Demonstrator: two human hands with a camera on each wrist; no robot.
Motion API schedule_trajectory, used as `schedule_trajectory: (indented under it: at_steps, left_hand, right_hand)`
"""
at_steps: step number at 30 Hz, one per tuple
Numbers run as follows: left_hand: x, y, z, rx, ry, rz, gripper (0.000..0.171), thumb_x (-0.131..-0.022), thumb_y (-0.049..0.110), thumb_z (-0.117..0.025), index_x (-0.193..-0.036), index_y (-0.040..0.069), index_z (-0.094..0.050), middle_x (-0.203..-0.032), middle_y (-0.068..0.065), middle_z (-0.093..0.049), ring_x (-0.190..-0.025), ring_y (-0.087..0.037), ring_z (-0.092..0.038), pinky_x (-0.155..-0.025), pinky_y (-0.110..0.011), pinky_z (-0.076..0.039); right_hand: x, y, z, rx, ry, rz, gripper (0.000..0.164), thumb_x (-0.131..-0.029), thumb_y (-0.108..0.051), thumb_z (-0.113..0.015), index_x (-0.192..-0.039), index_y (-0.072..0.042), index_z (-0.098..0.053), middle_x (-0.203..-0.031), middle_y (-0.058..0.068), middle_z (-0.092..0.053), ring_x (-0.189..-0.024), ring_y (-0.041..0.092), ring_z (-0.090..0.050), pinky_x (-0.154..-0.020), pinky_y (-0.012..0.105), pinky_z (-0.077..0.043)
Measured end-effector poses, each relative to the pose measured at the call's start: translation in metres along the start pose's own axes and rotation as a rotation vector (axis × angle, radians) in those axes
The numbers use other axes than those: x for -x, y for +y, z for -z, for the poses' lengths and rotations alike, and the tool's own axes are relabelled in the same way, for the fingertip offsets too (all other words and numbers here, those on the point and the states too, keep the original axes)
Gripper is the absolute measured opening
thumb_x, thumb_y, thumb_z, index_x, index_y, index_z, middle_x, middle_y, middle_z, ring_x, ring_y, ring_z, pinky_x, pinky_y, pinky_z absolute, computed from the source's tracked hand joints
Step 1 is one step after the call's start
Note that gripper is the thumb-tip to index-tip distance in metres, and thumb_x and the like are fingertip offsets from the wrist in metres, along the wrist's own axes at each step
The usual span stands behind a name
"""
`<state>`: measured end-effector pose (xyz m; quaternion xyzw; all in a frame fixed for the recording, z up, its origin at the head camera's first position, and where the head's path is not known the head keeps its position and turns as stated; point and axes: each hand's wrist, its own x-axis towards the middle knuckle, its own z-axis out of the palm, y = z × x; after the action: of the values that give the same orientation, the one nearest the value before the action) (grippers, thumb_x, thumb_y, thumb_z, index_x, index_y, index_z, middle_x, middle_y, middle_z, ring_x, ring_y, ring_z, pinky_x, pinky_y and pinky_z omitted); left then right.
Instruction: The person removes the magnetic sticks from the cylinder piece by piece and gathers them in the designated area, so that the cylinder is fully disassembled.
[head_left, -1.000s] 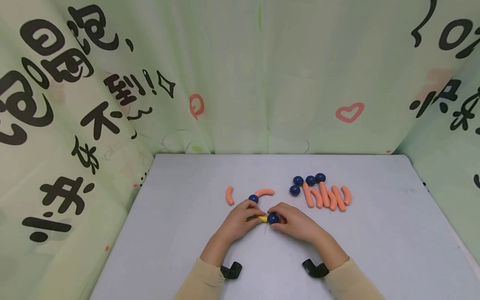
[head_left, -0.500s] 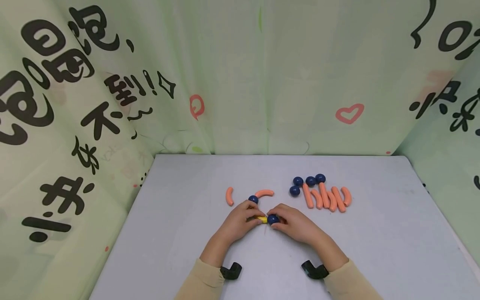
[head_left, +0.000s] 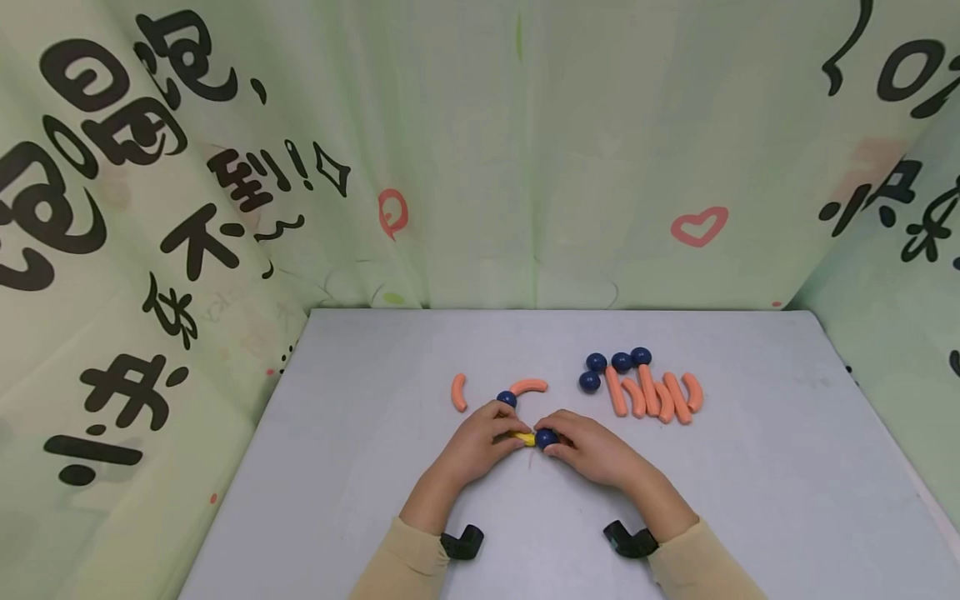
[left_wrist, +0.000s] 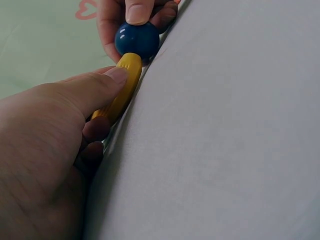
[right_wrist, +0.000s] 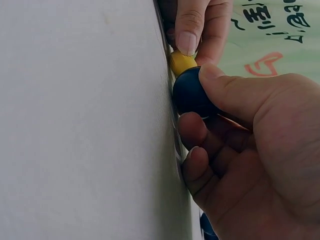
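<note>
In the head view my left hand [head_left: 476, 442] pinches a ribbed yellow rod [left_wrist: 131, 82] between thumb and fingers. A glossy dark blue ball [head_left: 546, 439] sits at the rod's right end, touching it. My right hand [head_left: 592, 447] grips that ball with thumb and fingertips, as the right wrist view also shows. Both things are low over the white tabletop [head_left: 345, 467]. Just beyond my left fingers lies another blue ball [head_left: 507, 398], partly hidden by them, and a curved orange rod [head_left: 530, 385] meets it.
A separate curved orange rod [head_left: 458, 392] lies farther left. At the back right, several blue balls [head_left: 589, 382] and a row of straight and curved orange rods [head_left: 647, 392] lie close together. Behind the table hangs a pale green curtain [head_left: 465, 167] with black writing at the sides.
Almost nothing differs. My right hand shifts very slightly toward me, while the yellow rod and blue ball stay together in the same place.
</note>
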<state>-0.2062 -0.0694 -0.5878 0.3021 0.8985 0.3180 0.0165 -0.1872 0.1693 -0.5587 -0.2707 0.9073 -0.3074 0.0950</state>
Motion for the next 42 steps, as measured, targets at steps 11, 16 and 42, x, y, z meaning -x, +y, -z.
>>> schedule_trajectory:
  at_steps: [11, 16, 42]
  left_hand:
    - [0.000, 0.001, -0.001, -0.005, -0.009, 0.012, 0.023, -0.096, 0.036, -0.063, -0.115, 0.030, -0.073, -0.117, 0.009, -0.057, -0.109, -0.008, -0.056, -0.097, -0.028, -0.050]
    - [0.000, 0.000, -0.001, -0.022, -0.011, 0.006, 0.023, -0.096, 0.036, -0.063, -0.116, 0.030, -0.073, -0.117, 0.009, -0.057, -0.109, -0.008, -0.056, -0.097, -0.028, -0.050]
    - [-0.001, 0.002, -0.001, -0.035, -0.041, 0.002, 0.023, -0.096, 0.037, -0.062, -0.114, 0.030, -0.074, -0.120, 0.009, -0.058, -0.115, -0.012, -0.056, -0.103, -0.032, -0.047]
  right_hand:
    - [0.001, 0.001, 0.002, -0.022, -0.012, -0.013, 0.029, -0.100, -0.027, -0.059, -0.129, -0.023, -0.060, -0.122, -0.008, -0.061, -0.097, 0.007, -0.054, -0.084, 0.032, -0.048]
    - [0.001, 0.001, 0.003, -0.021, -0.022, -0.014, 0.030, -0.100, -0.027, -0.058, -0.130, -0.022, -0.059, -0.124, -0.007, -0.061, -0.103, 0.008, -0.056, -0.088, 0.036, -0.049]
    - [0.004, 0.010, 0.007, -0.109, -0.066, -0.073, 0.030, -0.102, -0.027, -0.054, -0.131, -0.024, -0.058, -0.124, -0.008, -0.062, -0.109, 0.011, -0.055, -0.093, 0.038, -0.048]
